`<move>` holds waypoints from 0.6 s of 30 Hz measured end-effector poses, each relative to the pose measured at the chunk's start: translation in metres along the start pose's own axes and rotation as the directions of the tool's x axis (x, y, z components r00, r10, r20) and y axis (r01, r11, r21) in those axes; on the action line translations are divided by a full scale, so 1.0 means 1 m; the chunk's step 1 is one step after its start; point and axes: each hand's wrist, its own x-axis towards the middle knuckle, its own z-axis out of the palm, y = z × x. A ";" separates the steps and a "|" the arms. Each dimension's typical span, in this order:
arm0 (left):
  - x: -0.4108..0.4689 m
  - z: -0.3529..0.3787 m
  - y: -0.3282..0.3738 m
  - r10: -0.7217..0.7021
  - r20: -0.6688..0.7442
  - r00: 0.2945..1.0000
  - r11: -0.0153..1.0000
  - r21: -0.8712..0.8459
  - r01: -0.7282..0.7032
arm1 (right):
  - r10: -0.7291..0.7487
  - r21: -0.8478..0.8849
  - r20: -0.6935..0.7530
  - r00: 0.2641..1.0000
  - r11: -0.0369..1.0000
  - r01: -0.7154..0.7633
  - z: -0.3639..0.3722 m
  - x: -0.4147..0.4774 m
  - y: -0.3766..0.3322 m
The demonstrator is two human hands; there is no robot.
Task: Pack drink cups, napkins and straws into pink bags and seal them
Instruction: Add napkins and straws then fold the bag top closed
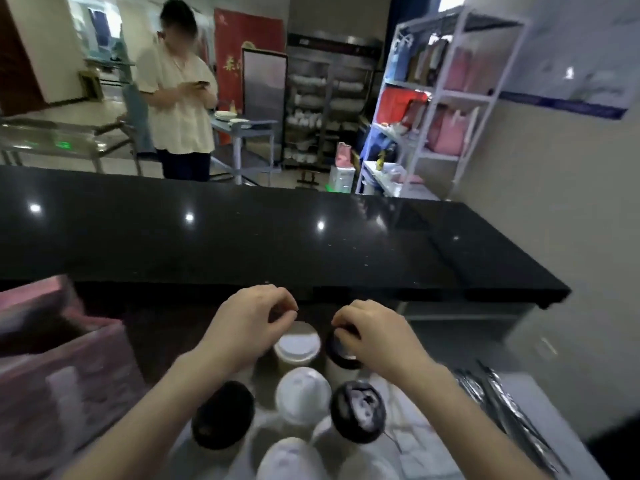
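Note:
Several lidded drink cups stand in a cluster in front of me. My right hand curls its fingers over the lid of a black-lidded cup at the back right of the cluster. My left hand hovers with curled fingers just left of and above a white-lidded cup; nothing shows in its fingers. Nearer me stand another black-lidded cup, a white-lidded cup and a third black-lidded cup. Open pink bags stand at the left. Wrapped straws lie on the right.
A raised black counter runs across behind the cups. White napkins lie under and beside the cups. Beyond the counter a person stands looking at a phone. A white shelf rack with pink bags is at the back right.

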 end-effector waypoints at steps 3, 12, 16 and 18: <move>0.031 0.072 0.050 0.095 0.135 0.986 0.995 -0.030 -0.092 | 0.203 -0.074 0.030 0.979 0.977 -0.200 -0.003 -0.050 0.076; 0.077 0.268 0.159 0.362 0.508 0.782 0.924 -0.082 -0.374 | 0.699 0.025 0.178 0.692 0.700 -0.714 0.010 -0.177 0.223; 0.081 0.330 0.177 0.365 0.601 0.711 0.919 -0.113 -0.377 | 0.774 0.005 0.248 0.583 0.601 -0.799 0.029 -0.197 0.249; 0.080 0.352 0.178 0.350 0.638 0.686 0.925 -0.120 -0.360 | 0.804 -0.031 0.233 0.548 0.569 -0.822 0.044 -0.199 0.253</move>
